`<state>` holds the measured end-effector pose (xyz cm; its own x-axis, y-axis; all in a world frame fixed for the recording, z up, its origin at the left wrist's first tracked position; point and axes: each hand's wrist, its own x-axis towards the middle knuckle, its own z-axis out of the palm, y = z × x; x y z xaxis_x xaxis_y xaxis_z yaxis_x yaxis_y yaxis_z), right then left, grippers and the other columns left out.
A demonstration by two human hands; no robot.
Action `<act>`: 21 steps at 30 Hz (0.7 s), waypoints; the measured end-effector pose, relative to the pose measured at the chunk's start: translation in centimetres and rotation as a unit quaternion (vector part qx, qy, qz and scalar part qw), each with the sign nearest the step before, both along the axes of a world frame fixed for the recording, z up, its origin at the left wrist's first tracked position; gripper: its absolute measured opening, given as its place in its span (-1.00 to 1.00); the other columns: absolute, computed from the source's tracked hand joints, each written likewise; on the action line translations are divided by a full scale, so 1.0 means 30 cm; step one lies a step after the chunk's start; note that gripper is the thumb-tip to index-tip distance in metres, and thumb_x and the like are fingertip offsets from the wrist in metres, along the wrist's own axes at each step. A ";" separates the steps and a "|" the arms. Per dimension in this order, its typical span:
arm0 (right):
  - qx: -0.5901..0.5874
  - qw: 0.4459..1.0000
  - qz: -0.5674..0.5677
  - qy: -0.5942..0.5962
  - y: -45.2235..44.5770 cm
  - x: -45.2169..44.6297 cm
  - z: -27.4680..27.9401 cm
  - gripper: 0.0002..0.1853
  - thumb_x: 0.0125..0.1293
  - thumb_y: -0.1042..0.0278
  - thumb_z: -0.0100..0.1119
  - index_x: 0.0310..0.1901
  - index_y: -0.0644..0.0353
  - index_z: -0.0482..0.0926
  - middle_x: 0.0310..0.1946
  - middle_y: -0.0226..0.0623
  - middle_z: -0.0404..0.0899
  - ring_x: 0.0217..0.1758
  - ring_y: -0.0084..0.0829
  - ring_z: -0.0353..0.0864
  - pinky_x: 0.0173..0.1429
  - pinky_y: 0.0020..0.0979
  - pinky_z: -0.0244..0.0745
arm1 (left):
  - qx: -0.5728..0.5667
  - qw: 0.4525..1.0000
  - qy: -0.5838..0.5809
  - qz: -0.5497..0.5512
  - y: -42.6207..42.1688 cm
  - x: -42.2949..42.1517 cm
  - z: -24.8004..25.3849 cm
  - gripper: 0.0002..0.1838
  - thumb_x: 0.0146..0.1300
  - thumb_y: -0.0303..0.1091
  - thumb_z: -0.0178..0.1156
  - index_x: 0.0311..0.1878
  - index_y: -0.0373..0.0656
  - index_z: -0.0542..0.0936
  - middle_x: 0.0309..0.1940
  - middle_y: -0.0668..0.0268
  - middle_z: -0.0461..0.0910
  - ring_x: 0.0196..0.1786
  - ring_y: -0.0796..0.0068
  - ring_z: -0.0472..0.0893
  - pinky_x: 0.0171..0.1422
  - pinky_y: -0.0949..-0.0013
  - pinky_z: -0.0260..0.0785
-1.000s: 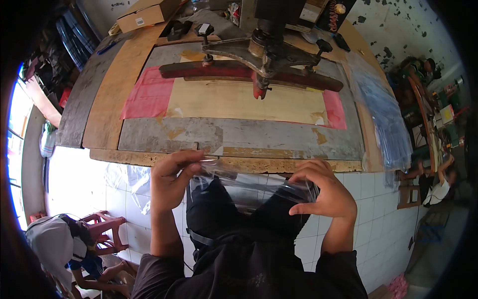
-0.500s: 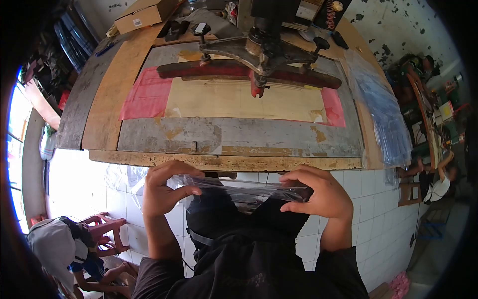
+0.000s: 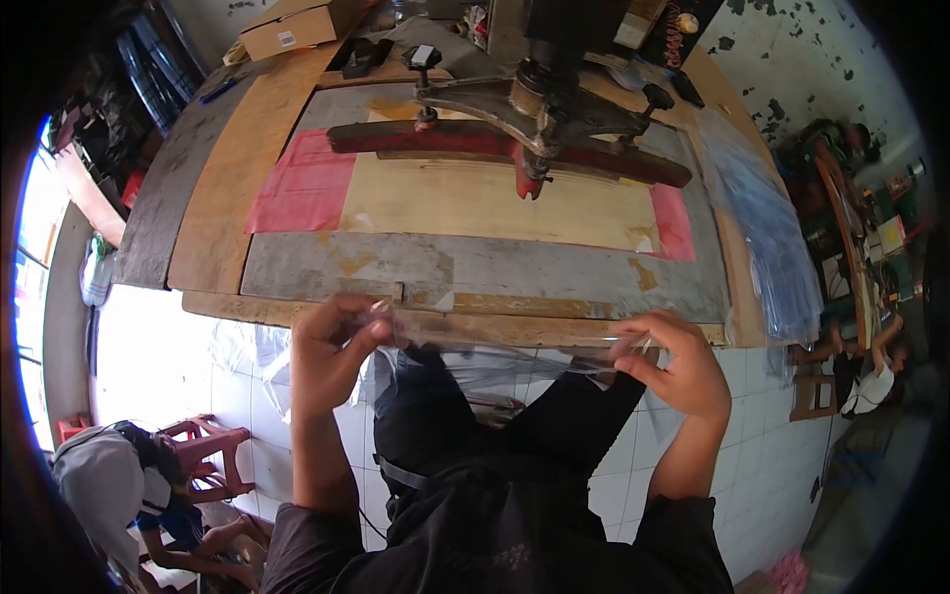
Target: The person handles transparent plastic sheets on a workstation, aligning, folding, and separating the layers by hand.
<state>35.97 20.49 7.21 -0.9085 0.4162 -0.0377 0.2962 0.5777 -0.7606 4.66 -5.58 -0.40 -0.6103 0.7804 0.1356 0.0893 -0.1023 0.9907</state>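
The person's left hand (image 3: 327, 354) has its thumb and curled fingers brought together on one end of a clear plastic film (image 3: 500, 351), pinching it in front of the near edge of the desk (image 3: 223, 193). The right hand (image 3: 683, 364) has hold of the other end, thumb below and fingers above, with only a narrow space between them. The hands are well apart, and the film stretches between them above the person's dark trousers (image 3: 435, 401); being see-through, its lower border is hard to make out. On the desk, beyond the hands, lies a grey plate (image 3: 317, 265) with worn brown patches, and on that a long pale yellow board (image 3: 495, 210). A pink strip (image 3: 302, 188) lies at the left end of the board and a smaller pink patch (image 3: 673, 223) at its right end. Over the board's far side hangs a machine head (image 3: 539, 94) with a long red bar (image 3: 445, 137) running crosswise; whether the bar touches the board cannot be told. A small metal tab (image 3: 399, 291) sits near the plate's front edge, just beyond the left hand. Along the desk's right side lies a pile of bluish plastic sheets (image 3: 762, 233), partly hanging over the edge. At the far left are an open cardboard box (image 3: 287, 35) and a blue pen (image 3: 218, 92). Down on the left, a person in a grey cap (image 3: 99, 480) is beside a reddish stool (image 3: 213, 445) on the tiled floor (image 3: 722, 436).
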 end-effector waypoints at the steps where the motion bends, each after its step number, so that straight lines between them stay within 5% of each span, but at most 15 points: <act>1: 0.082 0.996 -0.001 0.028 -0.016 -0.016 0.024 -0.61 0.28 0.41 0.56 0.13 0.20 0.71 0.01 -0.25 0.76 0.05 -0.32 0.77 -0.02 -0.31 0.69 | 0.007 1.000 -0.013 -0.003 0.033 0.001 0.026 -0.78 0.45 -0.47 0.38 0.01 -0.40 0.62 -0.14 0.15 0.77 -0.10 0.44 0.77 0.04 0.38 0.63; 2: 0.164 0.985 0.000 0.058 -0.031 -0.033 0.042 -0.55 0.25 0.36 0.58 0.17 0.17 0.70 0.05 -0.25 0.73 0.11 -0.26 0.73 0.04 -0.24 0.68 | 0.014 1.000 -0.026 -0.004 0.063 0.002 0.045 -0.78 0.48 -0.44 0.36 0.02 -0.40 0.60 -0.14 0.13 0.76 -0.11 0.46 0.76 0.02 0.37 0.66; 5: 0.170 0.982 -0.064 0.061 -0.085 -0.068 0.053 -0.45 0.18 0.29 0.62 0.22 0.14 0.69 0.02 -0.23 0.75 0.14 -0.17 0.68 0.23 -0.16 0.56 | 0.038 0.998 -0.045 -0.022 0.146 -0.009 0.033 -0.83 0.49 -0.52 0.31 0.02 -0.41 0.60 -0.13 0.12 0.77 -0.07 0.40 0.78 0.04 0.32 0.70; 9: 0.195 0.979 -0.057 0.013 -0.034 -0.059 0.000 -0.52 0.20 0.30 0.59 0.16 0.14 0.70 0.01 -0.17 0.75 0.07 -0.12 0.68 0.34 -0.14 0.43 | 0.038 0.992 -0.098 -0.065 0.199 0.016 0.056 -0.83 0.49 -0.55 0.31 0.04 -0.43 0.61 -0.12 0.12 0.78 0.00 0.38 0.78 0.08 0.31 0.69; 13: 0.167 0.978 -0.125 -0.009 0.045 -0.061 -0.080 -0.72 0.28 0.40 0.52 0.00 0.16 0.71 -0.19 -0.23 0.79 -0.10 -0.21 0.73 0.13 -0.24 0.51 | -0.047 0.988 -0.058 -0.134 0.183 -0.038 0.046 -0.80 0.50 -0.50 0.31 0.06 -0.44 0.64 -0.13 0.14 0.80 0.02 0.44 0.77 0.10 0.35 0.66; 16: 0.009 0.997 -0.076 0.008 0.140 -0.071 -0.120 -0.76 0.31 0.41 0.52 -0.03 0.21 0.72 -0.31 -0.38 0.73 -0.29 -0.55 0.70 -0.19 -0.50 0.47 | -0.055 0.988 -0.026 -0.144 0.200 -0.052 0.033 -0.75 0.52 -0.42 0.32 0.08 -0.44 0.68 -0.12 0.17 0.82 0.02 0.51 0.76 0.12 0.39 0.62; 19: -0.081 0.994 -0.068 -0.024 0.238 -0.063 -0.173 -0.75 0.34 0.37 0.52 -0.02 0.23 0.72 -0.27 -0.43 0.72 -0.25 -0.62 0.67 -0.12 -0.52 0.47 | -0.046 0.988 -0.022 -0.143 0.210 -0.051 0.005 -0.66 0.54 -0.40 0.30 0.24 -0.43 0.64 -0.04 0.09 0.81 0.06 0.48 0.76 0.09 0.40 0.65; 21: -0.123 0.990 -0.066 -0.009 0.260 -0.072 -0.186 -0.75 0.34 0.36 0.52 -0.02 0.24 0.72 -0.25 -0.44 0.72 -0.24 -0.65 0.64 -0.10 -0.54 0.47 | -0.076 0.991 0.032 -0.107 0.204 -0.051 0.013 -0.65 0.54 -0.39 0.31 0.27 -0.35 0.66 -0.14 0.19 0.84 -0.02 0.64 0.72 0.06 0.47 0.58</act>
